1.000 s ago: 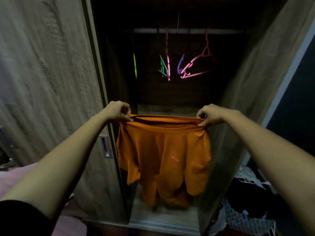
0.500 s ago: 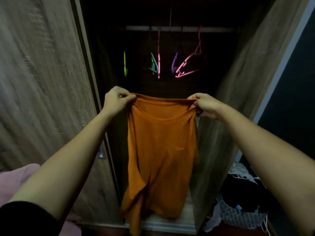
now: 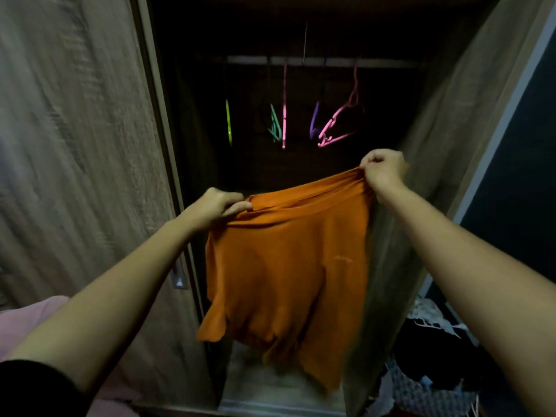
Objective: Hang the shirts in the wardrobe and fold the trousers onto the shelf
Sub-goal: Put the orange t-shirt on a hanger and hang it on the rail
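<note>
Dim, motion-blurred wide-angle view; wardrobe (image 3: 301, 31) interior nearly black.

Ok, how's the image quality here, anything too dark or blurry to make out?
Head view: the wardrobe interior is nearly black, only the coloured hangers and rail catching light; the orange shirt, left hand and right hand are well lit; the left door is smeared by motion blur.

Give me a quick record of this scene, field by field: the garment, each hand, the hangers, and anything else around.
garment: orange shirt, held up before the open wardrobe, not on a hanger
left hand: grips the shirt's top edge, at the lower end
right hand: grips the top edge, raised higher
hangers: several coloured ones on the rail
other: clothes pile at lower right
</note>
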The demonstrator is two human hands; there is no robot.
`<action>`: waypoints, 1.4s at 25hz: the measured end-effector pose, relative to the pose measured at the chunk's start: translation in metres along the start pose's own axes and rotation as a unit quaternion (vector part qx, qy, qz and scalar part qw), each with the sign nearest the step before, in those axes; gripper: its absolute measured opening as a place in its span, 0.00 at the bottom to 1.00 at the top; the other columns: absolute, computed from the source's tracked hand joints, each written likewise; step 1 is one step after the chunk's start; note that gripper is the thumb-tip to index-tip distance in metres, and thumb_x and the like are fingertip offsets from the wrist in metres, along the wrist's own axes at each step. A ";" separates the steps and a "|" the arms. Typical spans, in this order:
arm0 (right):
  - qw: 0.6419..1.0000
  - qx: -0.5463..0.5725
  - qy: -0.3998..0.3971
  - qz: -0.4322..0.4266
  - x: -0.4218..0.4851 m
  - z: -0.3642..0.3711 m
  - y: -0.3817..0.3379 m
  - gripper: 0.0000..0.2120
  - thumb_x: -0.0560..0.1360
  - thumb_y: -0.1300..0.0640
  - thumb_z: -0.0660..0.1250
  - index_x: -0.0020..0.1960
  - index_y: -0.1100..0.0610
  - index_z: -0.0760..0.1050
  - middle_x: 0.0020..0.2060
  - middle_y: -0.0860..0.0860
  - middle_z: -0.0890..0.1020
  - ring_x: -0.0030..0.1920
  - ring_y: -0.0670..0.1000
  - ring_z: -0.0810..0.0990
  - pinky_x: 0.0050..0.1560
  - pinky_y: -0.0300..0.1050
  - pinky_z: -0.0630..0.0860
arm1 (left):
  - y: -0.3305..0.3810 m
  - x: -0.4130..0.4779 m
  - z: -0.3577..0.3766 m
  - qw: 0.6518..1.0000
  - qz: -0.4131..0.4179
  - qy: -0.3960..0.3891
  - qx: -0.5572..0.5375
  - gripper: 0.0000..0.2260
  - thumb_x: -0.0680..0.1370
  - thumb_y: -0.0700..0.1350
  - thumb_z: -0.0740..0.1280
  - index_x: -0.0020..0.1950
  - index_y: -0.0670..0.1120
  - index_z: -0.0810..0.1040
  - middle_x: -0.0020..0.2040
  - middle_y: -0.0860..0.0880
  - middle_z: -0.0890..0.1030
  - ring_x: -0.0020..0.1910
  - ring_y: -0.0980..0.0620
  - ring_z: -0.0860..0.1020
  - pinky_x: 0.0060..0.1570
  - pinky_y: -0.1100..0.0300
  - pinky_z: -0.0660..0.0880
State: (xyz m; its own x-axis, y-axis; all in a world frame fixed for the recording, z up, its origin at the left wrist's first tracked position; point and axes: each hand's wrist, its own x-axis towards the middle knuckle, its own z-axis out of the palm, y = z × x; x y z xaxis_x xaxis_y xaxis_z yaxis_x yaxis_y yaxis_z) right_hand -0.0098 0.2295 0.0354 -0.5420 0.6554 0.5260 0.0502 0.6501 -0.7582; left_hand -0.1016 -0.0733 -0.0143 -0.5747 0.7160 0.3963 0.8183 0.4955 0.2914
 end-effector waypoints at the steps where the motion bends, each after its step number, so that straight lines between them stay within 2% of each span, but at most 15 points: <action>1: 0.992 -0.053 -0.076 -0.088 0.000 -0.003 0.004 0.19 0.70 0.69 0.62 0.28 0.50 0.75 0.43 0.48 0.78 0.47 0.48 0.77 0.52 0.42 0.72 | -0.004 0.001 -0.006 1.000 -0.012 0.000 -0.006 0.17 0.75 0.62 0.54 0.40 0.52 0.74 0.35 0.54 0.75 0.32 0.61 0.76 0.33 0.70 0.70; 3: 0.927 -0.183 -0.224 -0.240 0.000 -0.005 0.010 0.15 0.69 0.70 0.65 0.33 0.52 0.81 0.50 0.50 0.78 0.51 0.49 0.76 0.52 0.41 0.70 | -0.018 0.003 -0.022 0.997 -0.045 0.056 -0.018 0.14 0.77 0.57 0.58 0.37 0.52 0.74 0.33 0.54 0.75 0.31 0.60 0.76 0.32 0.69 0.68; 5: 0.868 -0.282 -0.275 -0.302 0.007 -0.003 0.014 0.10 0.72 0.65 0.67 0.48 0.54 0.83 0.56 0.51 0.78 0.57 0.51 0.76 0.57 0.41 0.69 | -0.028 0.006 -0.032 0.992 -0.065 0.101 -0.027 0.16 0.79 0.55 0.59 0.34 0.51 0.74 0.30 0.53 0.74 0.28 0.59 0.75 0.31 0.66 0.67; 6: 0.859 -0.306 -0.278 -0.302 0.010 0.000 0.014 0.12 0.73 0.62 0.67 0.55 0.54 0.81 0.59 0.51 0.78 0.60 0.51 0.75 0.61 0.43 0.69 | -0.030 0.009 -0.032 0.991 -0.066 0.109 -0.035 0.18 0.80 0.55 0.58 0.33 0.50 0.74 0.29 0.52 0.74 0.28 0.59 0.75 0.31 0.65 0.68; 8: 0.871 -0.296 -0.294 -0.258 0.013 0.010 0.008 0.18 0.73 0.62 0.66 0.62 0.53 0.77 0.63 0.52 0.76 0.63 0.53 0.74 0.66 0.46 0.69 | -0.031 0.016 -0.030 0.989 -0.079 0.117 -0.052 0.20 0.80 0.55 0.58 0.32 0.47 0.75 0.28 0.49 0.75 0.27 0.58 0.74 0.30 0.64 0.69; 12: 0.870 -0.238 -0.360 -0.238 0.013 0.030 -0.014 0.24 0.68 0.68 0.62 0.62 0.54 0.77 0.66 0.50 0.72 0.67 0.53 0.71 0.68 0.46 0.68 | -0.025 0.030 -0.027 0.965 -0.118 0.201 -0.118 0.20 0.79 0.55 0.59 0.33 0.46 0.76 0.28 0.48 0.74 0.25 0.57 0.73 0.30 0.66 0.69; 16: 0.854 -0.254 -0.387 -0.237 0.010 0.046 -0.033 0.26 0.67 0.67 0.63 0.63 0.51 0.75 0.68 0.47 0.70 0.67 0.52 0.70 0.66 0.48 0.70 | -0.029 0.081 -0.038 0.927 -0.169 0.317 -0.106 0.12 0.80 0.47 0.61 0.56 0.42 0.78 0.41 0.44 0.81 0.36 0.50 0.80 0.37 0.58 0.77; 18: 0.842 -0.277 -0.400 -0.233 0.005 0.050 -0.043 0.28 0.68 0.65 0.65 0.66 0.50 0.72 0.70 0.46 0.66 0.68 0.52 0.68 0.65 0.49 0.71 | -0.035 0.112 -0.050 0.908 -0.230 0.325 -0.131 0.17 0.80 0.47 0.60 0.68 0.41 0.70 0.52 0.40 0.81 0.47 0.46 0.81 0.47 0.53 0.79; 20: 0.828 -0.299 -0.412 -0.234 0.001 0.052 -0.049 0.29 0.69 0.63 0.66 0.68 0.51 0.69 0.71 0.46 0.63 0.69 0.52 0.67 0.65 0.49 0.70 | -0.040 0.138 -0.060 0.891 -0.301 0.290 -0.174 0.23 0.81 0.49 0.59 0.73 0.41 0.63 0.63 0.38 0.75 0.59 0.43 0.77 0.57 0.51 0.74; 22: 0.821 -0.313 -0.414 -0.237 0.001 0.048 -0.051 0.30 0.69 0.63 0.66 0.70 0.52 0.67 0.71 0.45 0.62 0.69 0.52 0.66 0.64 0.49 0.71 | -0.044 0.158 -0.065 0.872 -0.345 0.273 -0.214 0.24 0.81 0.50 0.59 0.74 0.40 0.60 0.69 0.39 0.69 0.67 0.42 0.70 0.63 0.52 0.69; 24: 0.826 -0.317 -0.409 -0.224 0.006 0.043 -0.053 0.32 0.68 0.63 0.65 0.71 0.52 0.65 0.71 0.44 0.60 0.68 0.51 0.66 0.63 0.48 0.72 | -0.053 0.176 -0.071 0.859 -0.371 0.262 -0.235 0.25 0.81 0.50 0.59 0.73 0.38 0.60 0.70 0.39 0.67 0.69 0.40 0.67 0.65 0.50 0.67; 27: 0.836 -0.319 -0.397 -0.205 0.011 0.037 -0.051 0.34 0.68 0.63 0.65 0.72 0.52 0.62 0.72 0.43 0.59 0.69 0.50 0.65 0.63 0.48 0.72 | -0.067 0.202 -0.075 0.851 -0.384 0.246 -0.263 0.21 0.81 0.47 0.59 0.71 0.38 0.64 0.67 0.39 0.71 0.66 0.41 0.71 0.62 0.51 0.69; 29: 0.844 -0.316 -0.386 -0.197 0.013 0.035 -0.048 0.34 0.67 0.64 0.65 0.71 0.51 0.63 0.71 0.42 0.60 0.68 0.50 0.66 0.63 0.49 0.72 | -0.069 0.212 -0.078 0.845 -0.372 0.273 -0.268 0.16 0.81 0.43 0.58 0.68 0.40 0.68 0.64 0.40 0.74 0.61 0.44 0.74 0.57 0.54 0.71; 32: 0.854 -0.310 -0.375 -0.186 0.016 0.039 -0.037 0.34 0.66 0.64 0.64 0.71 0.51 0.64 0.71 0.42 0.61 0.68 0.50 0.66 0.63 0.50 0.72 | -0.063 0.215 -0.081 0.849 -0.349 0.318 -0.237 0.16 0.81 0.40 0.55 0.68 0.41 0.70 0.64 0.41 0.74 0.62 0.44 0.73 0.59 0.54 0.70; 35: 0.862 -0.300 -0.371 -0.170 0.017 0.050 -0.026 0.34 0.66 0.64 0.65 0.71 0.53 0.63 0.72 0.44 0.60 0.69 0.51 0.65 0.63 0.49 0.71 | -0.057 0.197 -0.073 0.851 -0.357 0.325 -0.208 0.15 0.79 0.41 0.56 0.65 0.41 0.71 0.62 0.40 0.75 0.61 0.41 0.74 0.61 0.52 0.70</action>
State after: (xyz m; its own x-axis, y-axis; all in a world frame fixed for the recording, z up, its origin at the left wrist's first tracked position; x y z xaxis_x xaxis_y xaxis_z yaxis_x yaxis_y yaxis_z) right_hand -0.0622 0.2038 0.0448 -0.9873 0.1063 0.1181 0.0872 0.9838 -0.1566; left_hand -0.2627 0.0035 0.1103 -0.9192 -0.1846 0.3478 0.2607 0.3766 0.8889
